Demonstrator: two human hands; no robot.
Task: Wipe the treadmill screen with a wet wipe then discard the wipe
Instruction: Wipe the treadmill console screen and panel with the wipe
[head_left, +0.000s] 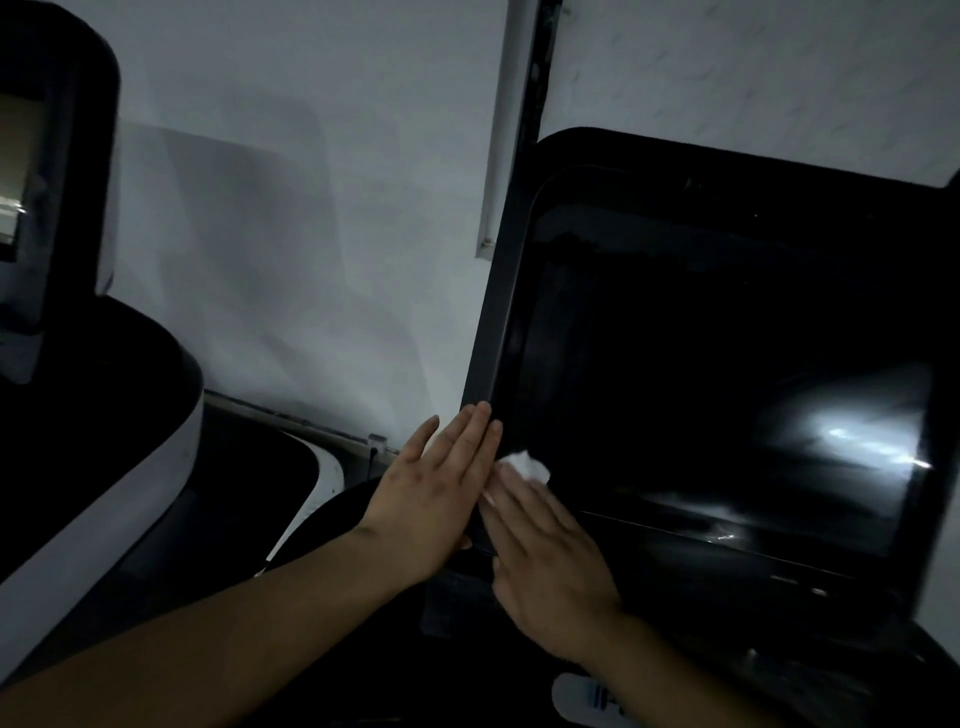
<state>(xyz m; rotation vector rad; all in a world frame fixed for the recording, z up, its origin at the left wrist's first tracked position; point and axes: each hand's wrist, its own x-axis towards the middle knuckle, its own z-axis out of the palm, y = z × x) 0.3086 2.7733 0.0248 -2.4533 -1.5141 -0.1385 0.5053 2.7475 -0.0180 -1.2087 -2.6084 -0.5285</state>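
glossy screen (701, 374), crumpled white wipe (527, 464)

Both bare forearms reach forward and up, hands side by side. The left hand (441, 486) lies flat, fingers straight and together. The right hand (550, 561) is flat too, fingers extended, pressing down.

right hand (550, 566) pressing wipe (527, 466), treadmill screen (717, 374)
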